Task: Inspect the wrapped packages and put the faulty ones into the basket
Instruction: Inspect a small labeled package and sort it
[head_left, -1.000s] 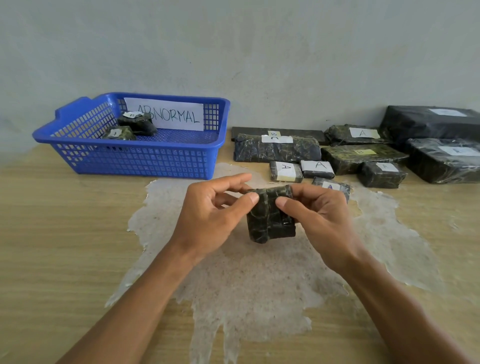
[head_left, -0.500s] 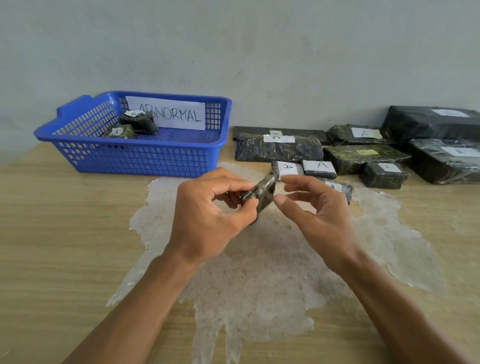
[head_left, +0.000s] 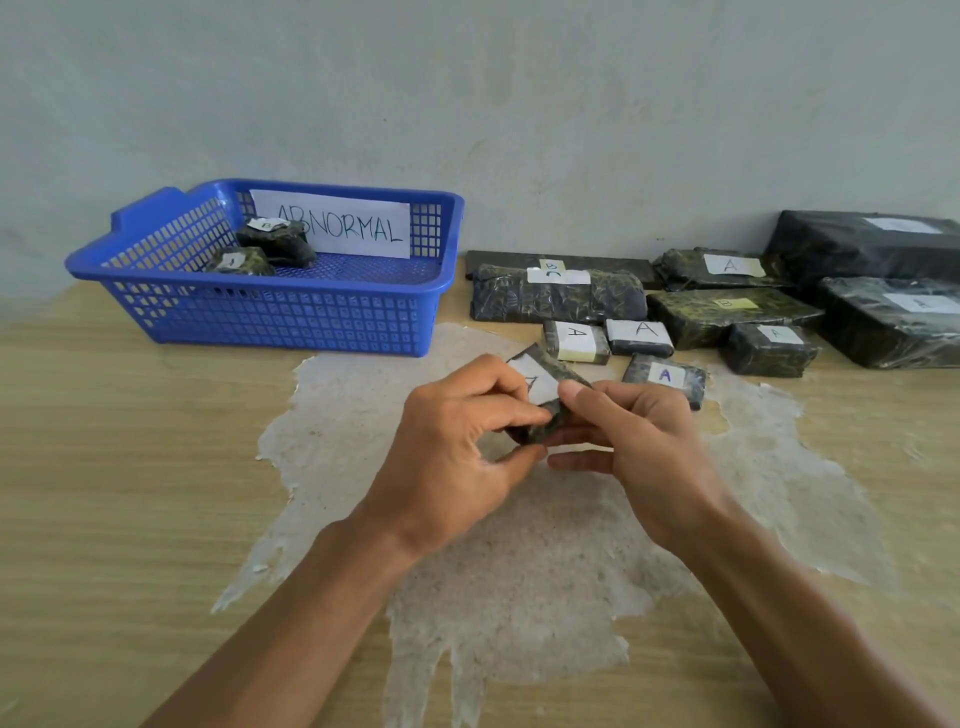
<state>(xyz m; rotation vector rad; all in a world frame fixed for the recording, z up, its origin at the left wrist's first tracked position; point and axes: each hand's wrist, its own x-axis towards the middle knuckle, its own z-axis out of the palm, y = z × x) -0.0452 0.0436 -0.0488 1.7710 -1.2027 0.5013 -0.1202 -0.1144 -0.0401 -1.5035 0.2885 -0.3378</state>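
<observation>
Above the table, left hand and right hand both pinch the small package.

Basket, glossy blue plastic mesh; packages, shiny crinkled dark film, paper labels; table, matt wood-grain, worn rough patch.

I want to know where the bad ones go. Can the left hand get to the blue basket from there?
Probably yes. The left hand is on the basket's side, with only bare table between them, and the basket's top is open. It would carry the small package that both hands hold.
</observation>
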